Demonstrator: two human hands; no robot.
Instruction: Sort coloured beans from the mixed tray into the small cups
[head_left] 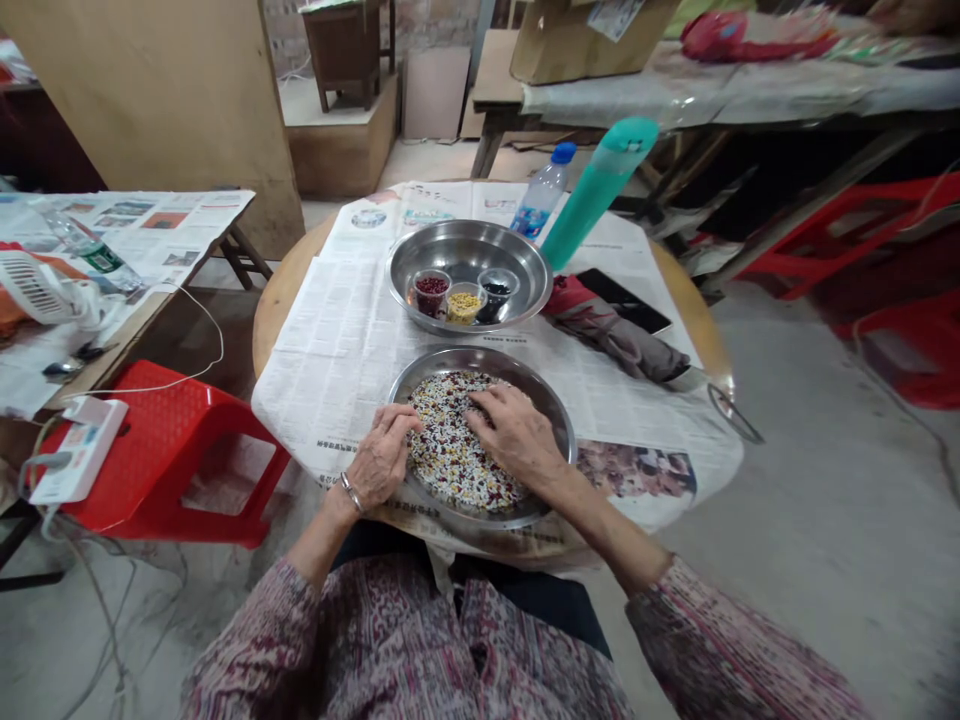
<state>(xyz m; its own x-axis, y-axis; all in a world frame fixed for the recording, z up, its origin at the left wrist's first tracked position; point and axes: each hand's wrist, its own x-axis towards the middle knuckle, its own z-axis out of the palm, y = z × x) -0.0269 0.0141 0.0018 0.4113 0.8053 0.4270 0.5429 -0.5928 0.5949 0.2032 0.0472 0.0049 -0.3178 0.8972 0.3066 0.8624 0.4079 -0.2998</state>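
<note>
A shallow metal basin (559, 410) in front of me holds a mix of white grains and red, yellow and dark beans (454, 440). My left hand (381, 455) is closed over the basin's left rim, fingertips just inside. My right hand (517, 430) reaches over the right side, with its fingers apart on the mix; nothing shows held in it. Behind stands a second metal basin (480, 238) with three small clear cups. One cup has dark red beans (431, 288), one has yellow beans (463, 305), and one has black beans (496, 288).
Newspaper (330, 320) covers the round table. At its back stand a water bottle (541, 195) and a tall teal bottle (600, 190). A folded umbrella (622, 335) and a black phone (626, 298) lie at right. A red stool (165, 450) with a power strip (81, 450) stands left.
</note>
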